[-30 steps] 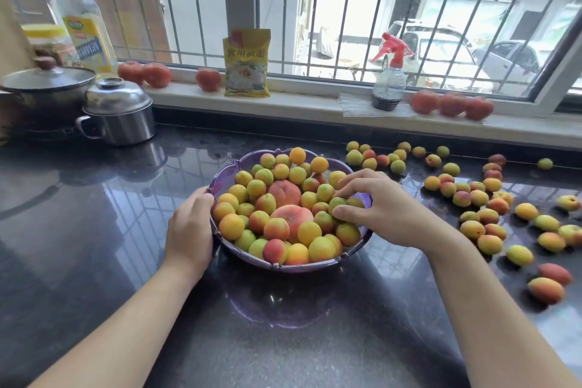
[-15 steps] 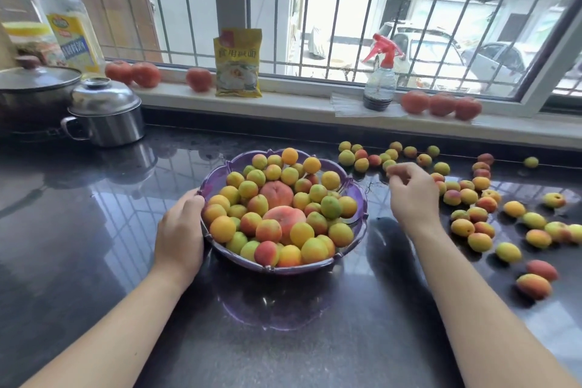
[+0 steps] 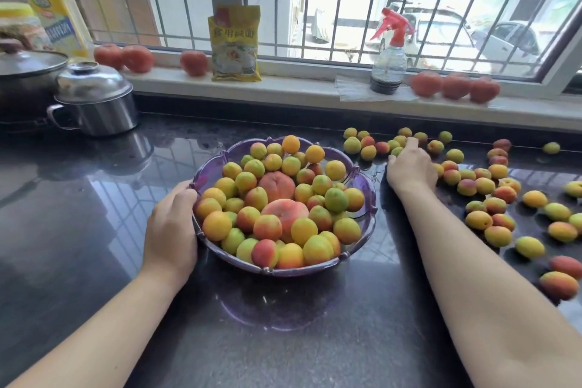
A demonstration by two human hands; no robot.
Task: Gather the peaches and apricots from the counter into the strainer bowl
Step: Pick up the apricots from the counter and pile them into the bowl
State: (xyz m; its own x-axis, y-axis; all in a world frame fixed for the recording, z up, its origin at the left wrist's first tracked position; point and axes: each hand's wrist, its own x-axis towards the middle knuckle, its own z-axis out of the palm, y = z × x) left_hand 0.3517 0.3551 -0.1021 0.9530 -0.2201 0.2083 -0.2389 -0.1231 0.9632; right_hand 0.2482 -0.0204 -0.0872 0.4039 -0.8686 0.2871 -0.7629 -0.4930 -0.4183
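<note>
A purple strainer bowl (image 3: pixel 208 167) stands mid-counter, heaped with apricots and two larger peaches (image 3: pixel 277 186). My left hand (image 3: pixel 171 227) holds the bowl's left rim, fingers curled round its edge. Several loose apricots (image 3: pixel 485 186) lie scattered over the dark counter to the right of the bowl. Past the bowl's right rim, my right hand (image 3: pixel 409 167) lies over the back cluster of small apricots (image 3: pixel 367 148). Its fingertips touch fruit there. The back of the hand hides whether the fingers enclose any apricot.
A small steel pot (image 3: pixel 97 101) and a larger lidded pot (image 3: pixel 25 72) stand at the back left. On the window sill are an oil bottle (image 3: pixel 53 9), a yellow packet (image 3: pixel 234 44), a spray bottle (image 3: pixel 389 57) and tomatoes (image 3: pixel 455 86).
My right hand left the bowl's right side and moved right and back to the apricot cluster near the sill. My left hand stayed on the rim.
</note>
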